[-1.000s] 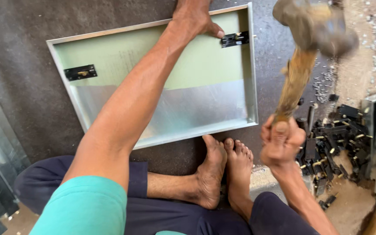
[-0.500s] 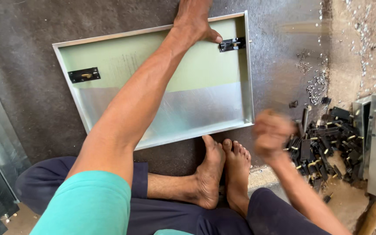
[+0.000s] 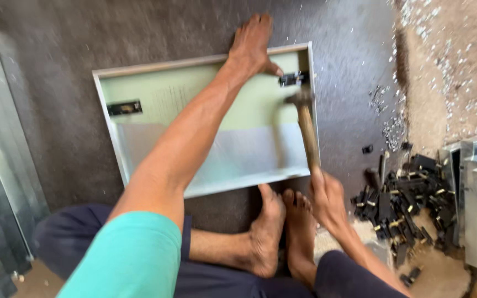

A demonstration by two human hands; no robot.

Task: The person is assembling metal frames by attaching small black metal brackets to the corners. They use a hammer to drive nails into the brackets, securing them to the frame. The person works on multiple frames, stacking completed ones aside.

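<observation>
Here we note the right hand (image 3: 327,196) wrapped tight around the wooden-handled hammer (image 3: 306,129); its blurred head sits just below the small black latch (image 3: 293,79), seemingly touching the panel. The left hand (image 3: 252,44) lies spread, fingers flat, on the top edge of the shallow pale-green metal tray panel (image 3: 194,105), just beside that latch. A second black latch (image 3: 123,107) sits inside the tray at left. Loose black clips (image 3: 401,201) lie heaped to the right.

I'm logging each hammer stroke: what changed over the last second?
The hammer in the right hand swung down from overhead to beside the black latch. The left hand stayed pressed on the metal tray; the feet didn't move.
</observation>
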